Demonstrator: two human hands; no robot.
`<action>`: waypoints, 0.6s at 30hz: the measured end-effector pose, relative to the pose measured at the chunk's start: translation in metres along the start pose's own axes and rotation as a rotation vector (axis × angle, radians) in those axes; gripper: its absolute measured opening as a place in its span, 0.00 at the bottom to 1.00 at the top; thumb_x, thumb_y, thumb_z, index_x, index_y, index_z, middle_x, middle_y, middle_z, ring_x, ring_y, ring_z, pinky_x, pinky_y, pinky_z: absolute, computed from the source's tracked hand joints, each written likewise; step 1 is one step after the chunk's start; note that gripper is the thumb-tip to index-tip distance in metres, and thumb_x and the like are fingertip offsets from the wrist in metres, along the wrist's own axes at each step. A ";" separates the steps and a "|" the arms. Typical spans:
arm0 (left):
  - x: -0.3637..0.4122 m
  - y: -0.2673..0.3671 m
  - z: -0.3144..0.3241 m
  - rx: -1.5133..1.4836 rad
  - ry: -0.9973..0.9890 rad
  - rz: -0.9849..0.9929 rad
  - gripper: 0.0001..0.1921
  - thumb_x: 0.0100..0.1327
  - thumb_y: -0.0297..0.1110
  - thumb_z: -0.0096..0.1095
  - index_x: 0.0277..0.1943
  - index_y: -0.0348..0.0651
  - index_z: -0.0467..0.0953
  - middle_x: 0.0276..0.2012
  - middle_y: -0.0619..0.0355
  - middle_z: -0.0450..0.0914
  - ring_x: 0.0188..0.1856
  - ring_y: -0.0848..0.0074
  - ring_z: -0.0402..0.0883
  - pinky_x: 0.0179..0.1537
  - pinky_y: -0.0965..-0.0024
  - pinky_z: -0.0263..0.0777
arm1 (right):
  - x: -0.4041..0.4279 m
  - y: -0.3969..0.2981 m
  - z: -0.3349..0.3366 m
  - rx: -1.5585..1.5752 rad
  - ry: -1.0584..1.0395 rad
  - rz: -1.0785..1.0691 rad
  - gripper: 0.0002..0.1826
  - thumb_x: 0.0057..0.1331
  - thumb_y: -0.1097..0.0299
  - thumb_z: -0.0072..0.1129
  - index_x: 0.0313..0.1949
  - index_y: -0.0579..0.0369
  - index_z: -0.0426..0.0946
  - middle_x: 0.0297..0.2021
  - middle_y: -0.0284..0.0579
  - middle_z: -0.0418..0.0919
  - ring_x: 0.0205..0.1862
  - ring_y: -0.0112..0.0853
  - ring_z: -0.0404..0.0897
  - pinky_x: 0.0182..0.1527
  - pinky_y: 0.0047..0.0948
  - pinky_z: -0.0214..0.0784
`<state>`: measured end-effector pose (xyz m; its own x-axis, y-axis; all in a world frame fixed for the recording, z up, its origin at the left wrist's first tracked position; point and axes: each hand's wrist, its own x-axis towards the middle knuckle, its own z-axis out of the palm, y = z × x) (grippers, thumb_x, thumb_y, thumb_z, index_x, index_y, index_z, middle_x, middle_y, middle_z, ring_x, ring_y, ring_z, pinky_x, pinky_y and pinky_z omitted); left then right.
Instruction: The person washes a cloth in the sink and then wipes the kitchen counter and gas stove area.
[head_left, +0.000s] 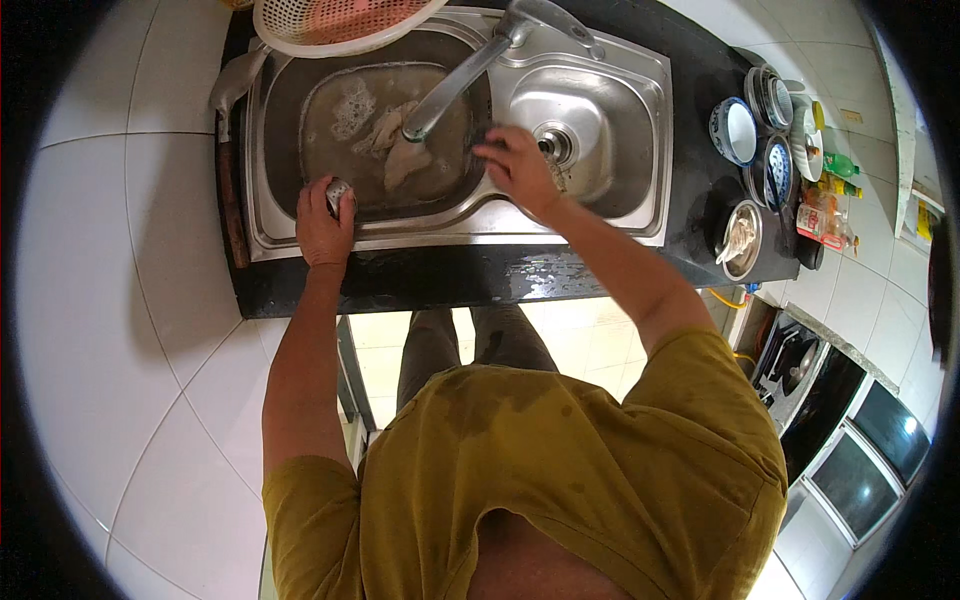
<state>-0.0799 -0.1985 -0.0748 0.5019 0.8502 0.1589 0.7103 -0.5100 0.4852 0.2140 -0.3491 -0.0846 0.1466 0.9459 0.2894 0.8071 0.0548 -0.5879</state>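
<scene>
My left hand (324, 225) holds a small perforated metal piece (337, 195), which looks like a sink strainer, at the front left rim of the left basin (281, 112). Cloudy water with foam (354, 112) fills that basin. Pale limp pieces (407, 161) lie in it; whether cloth or meat, I cannot tell. Over the divider between the basins is my right hand (517, 166), fingers bent and blurred, with a dark patch at their tips that I cannot make out. Under its far side, the right basin (630, 112) has a drain (555, 146) with small scraps beside it.
A faucet (457, 86) reaches over the left basin. A plastic colander (300, 41) overhangs its back. A long-handled tool (231, 187) lies along the left edge. To the right stand bowls (733, 131), a metal bowl with pale contents (741, 238) and bottles (825, 217).
</scene>
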 end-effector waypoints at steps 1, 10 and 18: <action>0.000 0.000 0.000 -0.004 -0.005 -0.004 0.18 0.61 0.42 0.58 0.50 0.42 0.70 0.47 0.46 0.73 0.49 0.52 0.73 0.48 0.56 0.69 | 0.014 0.011 0.000 -0.053 0.062 0.058 0.15 0.52 0.74 0.59 0.41 0.48 0.81 0.45 0.46 0.71 0.51 0.45 0.68 0.55 0.40 0.62; 0.001 0.003 0.001 -0.017 -0.040 -0.032 0.18 0.62 0.42 0.57 0.50 0.41 0.70 0.48 0.46 0.73 0.49 0.52 0.73 0.48 0.56 0.70 | 0.013 0.162 -0.100 -0.325 0.205 0.411 0.16 0.57 0.75 0.54 0.46 0.52 0.78 0.49 0.49 0.75 0.51 0.45 0.74 0.53 0.38 0.68; 0.005 0.008 0.007 0.016 -0.039 0.011 0.18 0.62 0.42 0.57 0.50 0.41 0.70 0.48 0.47 0.73 0.49 0.53 0.74 0.47 0.57 0.70 | 0.025 0.149 -0.074 -0.255 0.306 0.390 0.11 0.57 0.74 0.56 0.39 0.48 0.81 0.44 0.47 0.77 0.46 0.46 0.75 0.51 0.39 0.68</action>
<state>-0.0677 -0.1990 -0.0758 0.5281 0.8391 0.1308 0.7123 -0.5215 0.4697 0.3807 -0.3413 -0.1089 0.5910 0.7425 0.3153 0.7669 -0.3960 -0.5050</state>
